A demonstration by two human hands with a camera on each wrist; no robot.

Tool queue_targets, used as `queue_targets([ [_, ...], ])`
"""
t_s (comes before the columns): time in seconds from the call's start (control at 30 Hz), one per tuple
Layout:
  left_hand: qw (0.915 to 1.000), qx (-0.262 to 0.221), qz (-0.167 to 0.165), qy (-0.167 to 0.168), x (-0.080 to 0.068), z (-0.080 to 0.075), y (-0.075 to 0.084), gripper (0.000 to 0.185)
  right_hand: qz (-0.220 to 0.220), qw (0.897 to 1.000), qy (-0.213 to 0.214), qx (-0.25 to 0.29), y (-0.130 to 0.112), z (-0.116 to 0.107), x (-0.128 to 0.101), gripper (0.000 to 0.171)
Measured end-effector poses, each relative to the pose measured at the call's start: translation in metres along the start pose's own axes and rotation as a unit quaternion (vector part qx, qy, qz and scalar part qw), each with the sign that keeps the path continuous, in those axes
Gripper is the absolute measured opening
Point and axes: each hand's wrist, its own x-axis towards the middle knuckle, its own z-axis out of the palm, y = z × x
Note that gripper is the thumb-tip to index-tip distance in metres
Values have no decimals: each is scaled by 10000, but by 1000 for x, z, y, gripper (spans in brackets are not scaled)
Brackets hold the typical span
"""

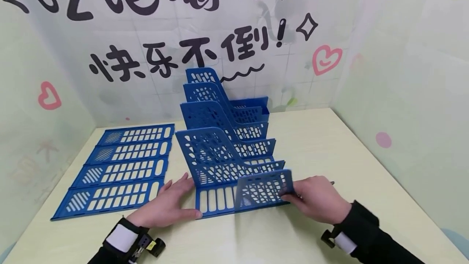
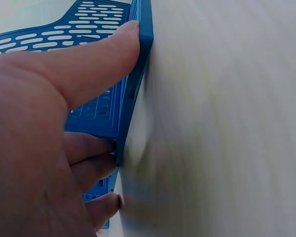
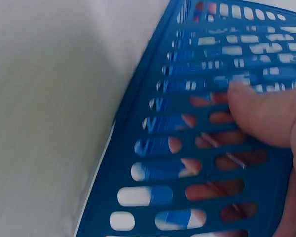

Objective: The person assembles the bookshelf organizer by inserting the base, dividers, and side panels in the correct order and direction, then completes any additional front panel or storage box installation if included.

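Observation:
A blue plastic file rack (image 1: 216,146) stands on the table, with several perforated upright dividers in a row on a slotted base (image 1: 216,199). My left hand (image 1: 170,205) rests at its front left corner. In the left wrist view the thumb (image 2: 116,54) presses along the base's edge, and the other fingertips touch the side lower down. With my right hand (image 1: 316,199) I pinch the low perforated front panel (image 1: 264,188) near its right end. The right thumb (image 3: 256,111) lies on its face; the other fingers show through the holes from behind.
Several flat blue slotted panels (image 1: 121,170) lie joined in a column on the left of the table (image 1: 351,166). A small dark tip (image 1: 332,182) pokes out behind my right hand. A printed wall sheet (image 1: 176,44) closes off the back.

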Motion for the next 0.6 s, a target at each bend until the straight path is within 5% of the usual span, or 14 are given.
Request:
queue_targets([
  [0.33,9989,-163,102,-426,-2,-6,-8,103,140,9999,-4,-5,-8,7,8,10],
  [0.6,9994,91,236,-219,-2,-3,-3,103,-12,9997,94,-209,-24,15,23,16],
])
